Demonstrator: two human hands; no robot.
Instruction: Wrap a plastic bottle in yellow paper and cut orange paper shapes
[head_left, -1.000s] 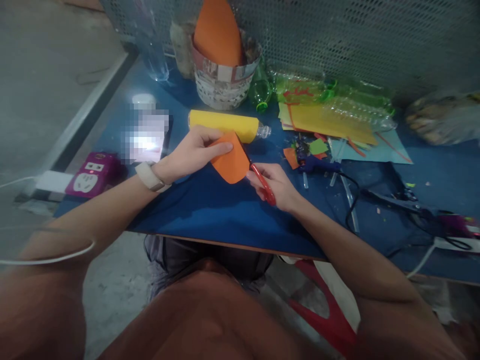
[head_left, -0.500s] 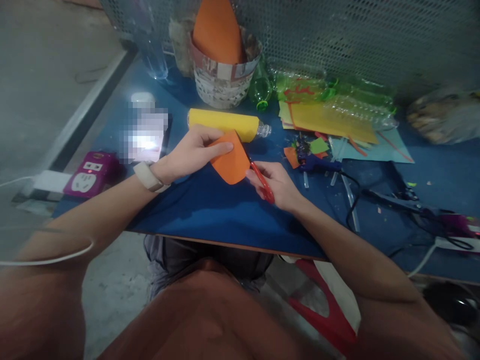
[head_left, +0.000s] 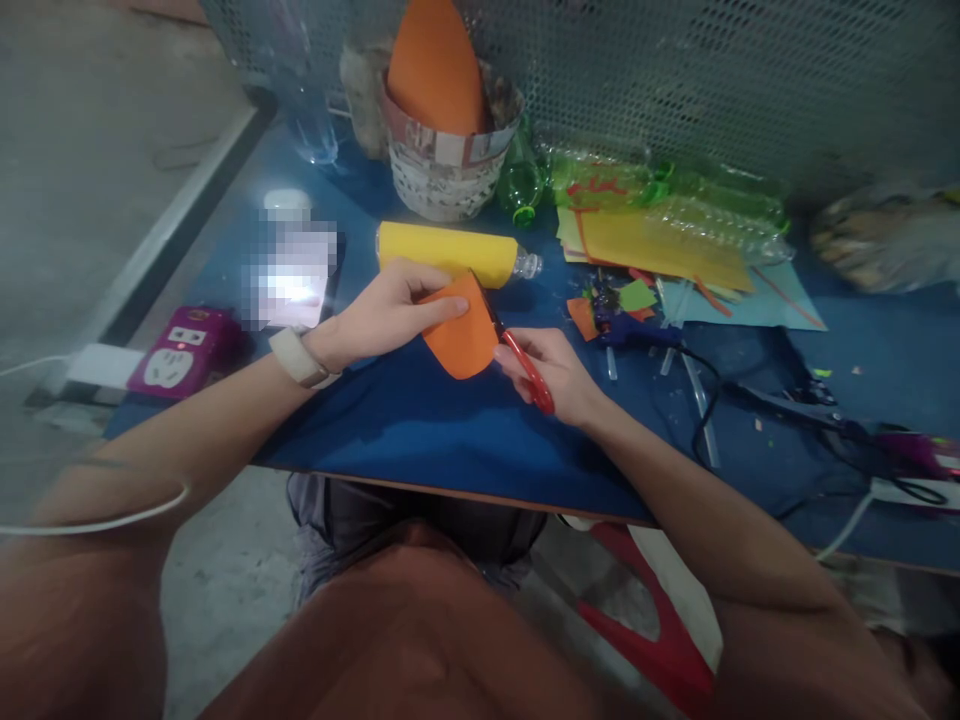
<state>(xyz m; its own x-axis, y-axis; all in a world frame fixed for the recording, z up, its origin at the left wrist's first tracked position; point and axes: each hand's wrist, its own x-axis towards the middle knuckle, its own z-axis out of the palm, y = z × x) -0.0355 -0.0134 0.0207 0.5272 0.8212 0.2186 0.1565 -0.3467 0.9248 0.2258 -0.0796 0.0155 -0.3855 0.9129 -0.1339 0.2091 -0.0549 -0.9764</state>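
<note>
My left hand [head_left: 401, 312] pinches a piece of orange paper [head_left: 463, 345] with rounded edges, thumb on top. In my right hand [head_left: 555, 372] is a pair of red-handled scissors [head_left: 529, 372], its dark blades lying along the paper's upper right edge. Just beyond the paper, a bottle wrapped in yellow paper [head_left: 450, 243] lies on its side, its clear neck pointing right.
On the blue table [head_left: 420, 430] stands a newspaper-covered pot [head_left: 442, 175] holding an orange piece. Coloured paper sheets [head_left: 652, 238], plastic bottles [head_left: 705, 195], a blue glue gun [head_left: 637, 328] and cords lie right. A phone [head_left: 300, 280] and purple power socket [head_left: 184, 350] are left.
The orange paper has turned slightly and shifted a little down. The scissors' blades now show more along its edge, and their handles sit slightly lower and further right.
</note>
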